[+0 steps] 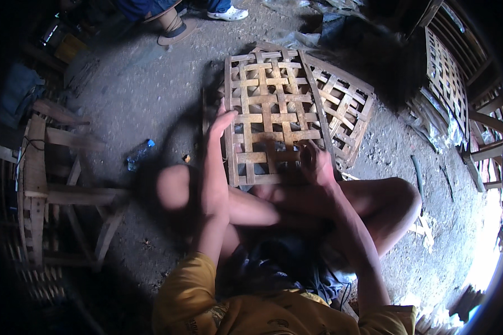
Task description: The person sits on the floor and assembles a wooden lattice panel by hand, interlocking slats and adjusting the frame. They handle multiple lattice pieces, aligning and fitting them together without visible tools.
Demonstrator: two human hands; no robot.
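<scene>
Before my crossed legs leans a panel woven from flat bamboo strips (266,118), held in a wooden frame with square gaps in the weave. My left hand (223,120) grips the panel's left frame bar, thumb over the front and the other fingers partly hidden at the edge. Over the panel's lower right part, my right hand (316,163) is closed, with thumb and forefinger bent at the strips. What its fingers pinch is too small to make out. Behind and to the right lies a second woven panel (346,109), partly covered by the first.
On the left stands a wooden bench-like frame (36,178). A plastic bottle with a blue cap (139,153) lies on the dirt floor. At the far side, a person's white shoe (228,14) shows beside a brown hat (177,32). Another lattice panel (447,78) leans at the right.
</scene>
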